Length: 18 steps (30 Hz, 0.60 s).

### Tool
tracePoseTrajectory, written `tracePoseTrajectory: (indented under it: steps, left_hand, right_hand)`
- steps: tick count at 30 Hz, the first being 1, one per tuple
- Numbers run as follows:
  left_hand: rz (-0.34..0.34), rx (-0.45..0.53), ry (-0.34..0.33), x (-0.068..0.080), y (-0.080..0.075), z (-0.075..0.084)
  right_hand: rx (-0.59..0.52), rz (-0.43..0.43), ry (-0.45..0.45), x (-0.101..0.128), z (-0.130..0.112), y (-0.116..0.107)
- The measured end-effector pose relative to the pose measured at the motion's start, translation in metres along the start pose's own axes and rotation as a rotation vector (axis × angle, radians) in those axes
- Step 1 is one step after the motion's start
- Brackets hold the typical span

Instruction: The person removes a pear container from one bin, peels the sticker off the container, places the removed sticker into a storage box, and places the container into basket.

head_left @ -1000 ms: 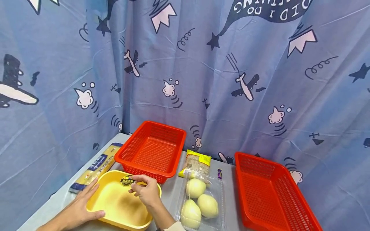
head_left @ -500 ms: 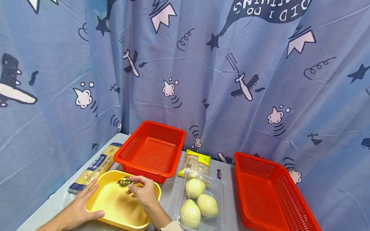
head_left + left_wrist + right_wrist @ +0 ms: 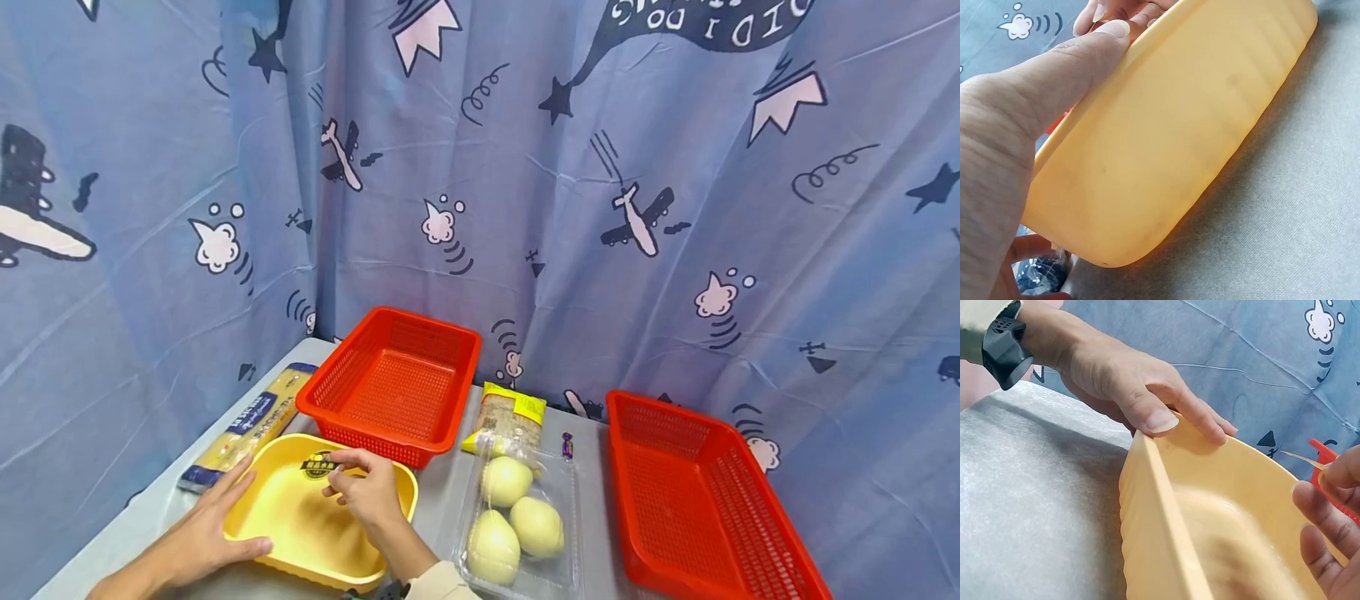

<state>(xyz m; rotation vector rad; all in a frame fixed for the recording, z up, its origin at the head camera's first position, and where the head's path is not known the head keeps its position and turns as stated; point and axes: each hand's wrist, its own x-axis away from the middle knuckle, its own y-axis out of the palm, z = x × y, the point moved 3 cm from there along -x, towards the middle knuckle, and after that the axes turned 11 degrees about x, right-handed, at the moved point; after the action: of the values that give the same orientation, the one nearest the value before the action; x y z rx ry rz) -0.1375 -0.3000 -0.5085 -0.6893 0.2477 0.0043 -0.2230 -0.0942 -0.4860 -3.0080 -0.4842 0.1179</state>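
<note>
Yellow rounded plastic tub point(image 3: 285, 508) braced by one hand while the other pinches a dark printed sticker point(image 3: 318, 465)

The tub stands upright on a grey fabric-like surface point(image 3: 1041, 487), just in front of a red perforated plastic basket point(image 3: 375, 429). The left hand point(image 3: 202, 531) rests at its near left corner, thumb and fingers spread apart. The right hand point(image 3: 367, 492) reaches over the tub, thumb and fingertip together on the sticker; in the right wrist view a thin sliver point(image 3: 1302, 459) at those fingertips is probably that sticker, seen edge-on. Whether any part of it clings to the tub cannot be told.

The step in hand looks like lifting or placing the sticker by its edge. The next move probably calls for a firm pinch, so that the thin piece neither slips nor folds onto itself, with the left hand bracing the tub against any tug.
</note>
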Motion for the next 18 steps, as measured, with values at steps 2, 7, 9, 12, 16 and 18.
tracePoseTrajectory:
  steps: [2, 7, 9, 12, 16, 18]
  left_hand:
    - [0.005, 0.003, 0.010, -0.0010, -0.0010, 0.0004]
    - [-0.008, -0.001, -0.007, -0.0013, -0.0009, 0.0009]
    - [-0.013, -0.001, -0.020, -0.0009, -0.0006, 0.0013]
    - [-0.009, -0.005, -0.011, -0.0004, -0.0004, 0.0012]
    - [0.001, -0.008, 0.003, 0.0000, -0.0005, 0.0004]
    - [0.010, -0.007, 0.020, 0.0000, -0.0007, 0.0000]
  right_hand:
    - [0.001, 0.002, 0.002, -0.0004, -0.0003, 0.0008]
    - [0.010, 0.017, 0.024, 0.0006, 0.0017, 0.0022]
    - [0.009, 0.022, 0.030, 0.0014, 0.0023, 0.0032]
    - [0.007, 0.020, 0.030, 0.0020, 0.0025, 0.0049]
    - [0.012, 0.012, 0.038, 0.0014, 0.0037, 0.0073]
    - [0.012, 0.012, 0.045, 0.0005, 0.0048, 0.0086]
